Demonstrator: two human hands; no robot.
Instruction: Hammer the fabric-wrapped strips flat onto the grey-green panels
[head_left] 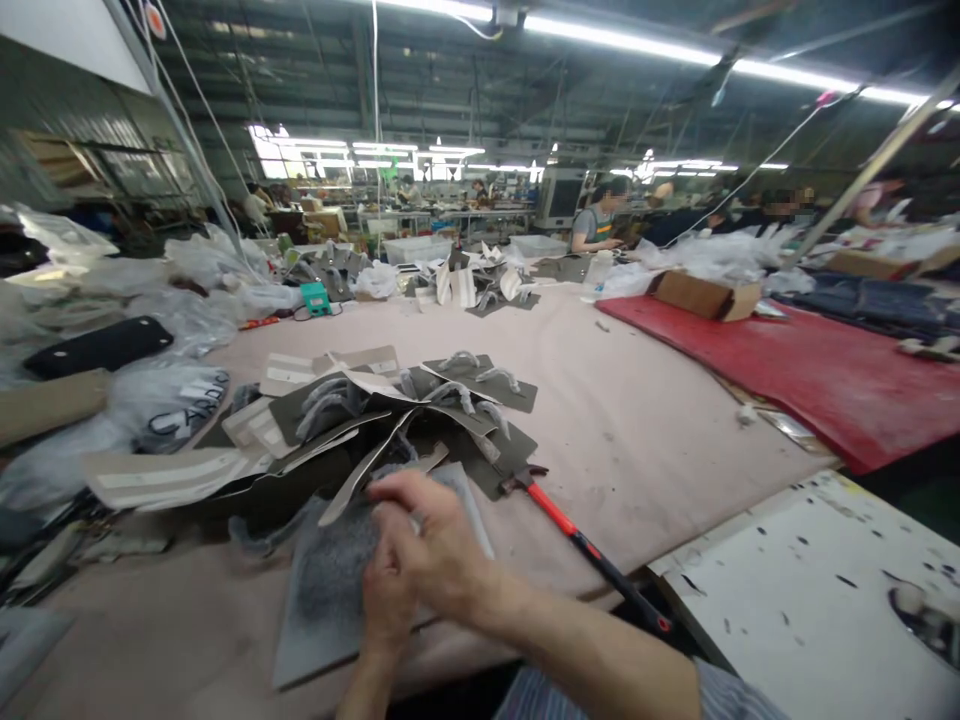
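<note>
Both my hands meet over a grey fuzzy fabric piece (pixel 330 570) lying on a grey card at the table's near edge. My right hand (pixel 431 535) lies on top with its fingers curled and pinched against the fabric's upper edge. My left hand (pixel 388 600) sits under it, fingers bent, pressing on the same piece. Just beyond them is a heap of grey cut pieces with fuzzy strips (pixel 420 400). A hammer with a red and black handle (pixel 577 540) lies right of my hands.
Clear plastic bags (pixel 187 270) and a black pouch (pixel 97 345) crowd the left side. A red mat (pixel 795 375) with a cardboard box (pixel 705 295) lies at the right. A white spotted board (pixel 810 590) sits near right. Other people work at far tables.
</note>
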